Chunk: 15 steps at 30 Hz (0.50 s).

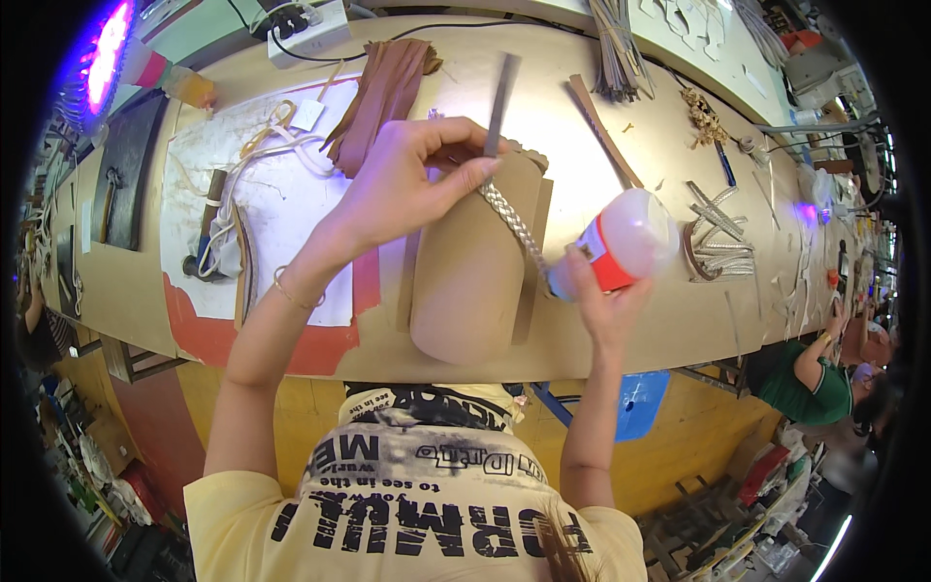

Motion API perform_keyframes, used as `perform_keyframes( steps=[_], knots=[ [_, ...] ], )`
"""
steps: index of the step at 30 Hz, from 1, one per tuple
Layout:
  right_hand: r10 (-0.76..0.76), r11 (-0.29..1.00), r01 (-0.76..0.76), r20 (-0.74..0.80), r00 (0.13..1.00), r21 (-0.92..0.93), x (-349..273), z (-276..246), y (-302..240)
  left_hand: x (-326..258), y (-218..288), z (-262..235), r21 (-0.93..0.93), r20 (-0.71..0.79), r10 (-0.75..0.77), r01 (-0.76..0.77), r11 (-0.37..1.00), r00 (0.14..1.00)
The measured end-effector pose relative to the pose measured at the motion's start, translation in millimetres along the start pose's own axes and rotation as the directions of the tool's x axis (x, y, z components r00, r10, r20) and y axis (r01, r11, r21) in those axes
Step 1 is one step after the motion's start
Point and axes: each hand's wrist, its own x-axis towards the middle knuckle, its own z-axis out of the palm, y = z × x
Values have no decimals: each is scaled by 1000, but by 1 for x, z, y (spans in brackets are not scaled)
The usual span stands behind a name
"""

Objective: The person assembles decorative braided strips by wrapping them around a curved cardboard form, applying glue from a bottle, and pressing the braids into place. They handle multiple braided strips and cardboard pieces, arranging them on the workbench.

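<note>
My left hand (417, 184) pinches a braided silvery strap (512, 223) between thumb and fingers. A flat dark grey strip (502, 97), blurred, stands up from the pinch. From there the braid slants down to the right. My right hand (613, 306) is wrapped around a translucent squeeze bottle (642, 228) with a red and white label. The bottle lies tilted, its bluish nozzle end close to the braid's lower end; whether they touch I cannot tell. Under both hands is a rounded brown form (465, 291) on the table.
Brown strips (383, 102) lie bundled behind my left hand. A red-edged white sheet (330, 335) on the left carries cords and a dark tool. Braided pieces (720, 238) lie to the right, grey strips (619, 53) at the back. A person in green (810, 378) sits far right.
</note>
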Motion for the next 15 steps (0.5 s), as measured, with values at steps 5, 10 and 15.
perform_keyframes(
  steps=[5,10,15],
  knots=[
    [351,615,-167,78,933,-771,41,-46,-5,-20,12,5,220,-112,238,-210,953,965],
    [-65,406,35,10,998,-913,42,-45,-2,-49,8,2,176,-63,117,-105,979,991],
    [-33,858,-4,-63,997,-513,29,-20,-26,-52,-5,-4,379,-277,242,-126,917,930]
  ],
)
